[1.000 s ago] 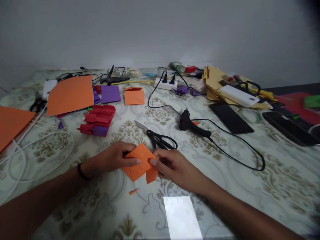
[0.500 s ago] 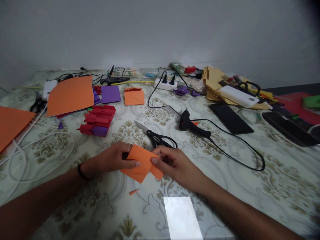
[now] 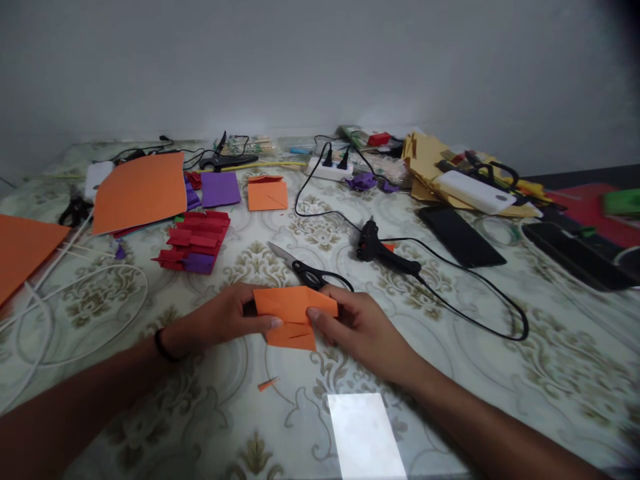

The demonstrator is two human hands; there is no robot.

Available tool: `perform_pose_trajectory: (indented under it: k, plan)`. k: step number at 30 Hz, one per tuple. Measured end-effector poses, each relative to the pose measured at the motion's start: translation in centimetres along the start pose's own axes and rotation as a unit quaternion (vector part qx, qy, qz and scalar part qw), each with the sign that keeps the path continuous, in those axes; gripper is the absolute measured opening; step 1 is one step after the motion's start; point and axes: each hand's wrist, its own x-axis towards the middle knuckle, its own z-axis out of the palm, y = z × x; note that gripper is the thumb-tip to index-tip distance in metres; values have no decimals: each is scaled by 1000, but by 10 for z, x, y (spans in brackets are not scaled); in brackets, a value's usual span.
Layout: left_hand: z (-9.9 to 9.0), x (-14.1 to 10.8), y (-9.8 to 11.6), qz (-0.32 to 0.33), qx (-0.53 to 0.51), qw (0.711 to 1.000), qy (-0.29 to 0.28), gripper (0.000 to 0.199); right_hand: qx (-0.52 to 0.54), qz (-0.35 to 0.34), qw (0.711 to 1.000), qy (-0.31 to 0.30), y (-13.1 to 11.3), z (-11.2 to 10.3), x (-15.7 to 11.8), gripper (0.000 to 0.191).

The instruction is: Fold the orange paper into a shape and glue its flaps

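Note:
Between my two hands is a folded piece of orange paper with creases and a short slit in its lower flap. My left hand pinches its left side, thumb on top. My right hand grips the right side, thumb pressed near the middle; the fingers underneath are hidden. Just beyond the paper lie black-handled scissors, their blades pointing to the far left. A small orange scrap rests on the tablecloth nearer to me.
A black glue gun with its cord lies right of the scissors. Folded red paper pieces, a purple square and another orange folded piece sit farther back. A power strip, a dark phone and a white paper-like rectangle also lie around.
The orange paper has turned in my hands, so its upper edge now runs more level. Its right part has swung up, and my right hand has shifted slightly with it.

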Motion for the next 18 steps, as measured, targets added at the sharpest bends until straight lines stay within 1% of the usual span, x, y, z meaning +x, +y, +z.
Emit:
perform_pose_trajectory:
  k: [3,5,7,9,11,12,14,15,16,18]
  plan:
    - [0,1,2,26,-42,999,5,43,-19,-10,1000,-10,0,-2,1,33]
    - [0,1,2,23,-54,998,-1,46,-29,-6,999,-27,0,0,0,34]
    - [1,2,-1,6,-46,999,-10,36,-32,-3,999,-38,1,4,-1,34]
    - [3,3,-5,-1,-30,1000,-2,24,-37,-10,999,-37,1,7,-1,35]
    - [4,5,-10,4,-40,999,25,17,-46,-20,998,-29,1,6,0,39]
    - [4,6,-13,11,-54,998,42,16,-57,-26,998,-18,1,3,1,39]
    - [4,7,-17,23,-86,994,69,18,-100,-50,993,32,0,-11,6,36]
    - [4,8,-18,26,-95,992,76,18,-149,-73,982,84,0,-21,9,33]
    - [4,9,-19,25,-99,992,78,18,-209,-97,961,151,1,-34,13,30]
    - [4,9,-21,17,-96,993,72,12,-242,-101,939,224,6,-64,19,24]
